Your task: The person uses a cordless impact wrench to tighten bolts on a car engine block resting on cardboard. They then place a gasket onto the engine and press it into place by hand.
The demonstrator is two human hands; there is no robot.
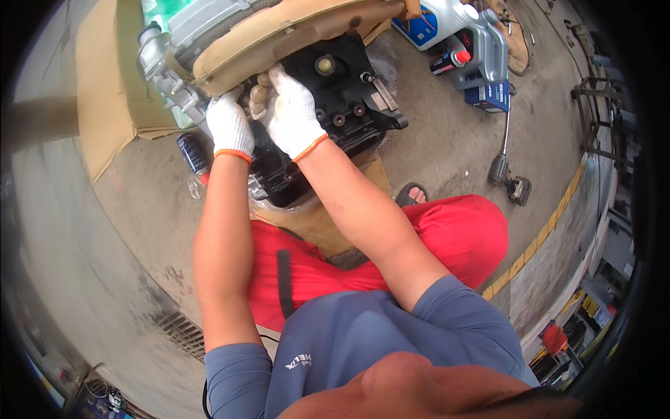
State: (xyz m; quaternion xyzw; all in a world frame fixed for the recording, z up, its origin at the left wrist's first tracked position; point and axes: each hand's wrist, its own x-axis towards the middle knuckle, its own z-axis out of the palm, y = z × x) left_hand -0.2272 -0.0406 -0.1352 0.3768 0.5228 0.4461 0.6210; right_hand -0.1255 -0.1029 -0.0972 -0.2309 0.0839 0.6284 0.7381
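A black engine block (335,84) sits on the floor in front of me, with a long tan-brown, worn metal cover (272,42) across its far side. My left hand (230,127), in a white knitted glove with an orange cuff, reaches in at the block's left side just under the cover. Its fingers are bent and mostly hidden. Beside it, my right hand (294,117), gloved the same way, is closed with curled fingers next to a brownish knobbly part (259,96). I cannot make out what either hand grips.
Left of the block lie a dark spray can (190,153) and an opened cardboard box (105,91). On the right stand a white jug (436,21), a grey jug (488,49), a red-capped can (450,61) and a blue box (488,96). A long-shafted power tool (504,164) lies nearer.
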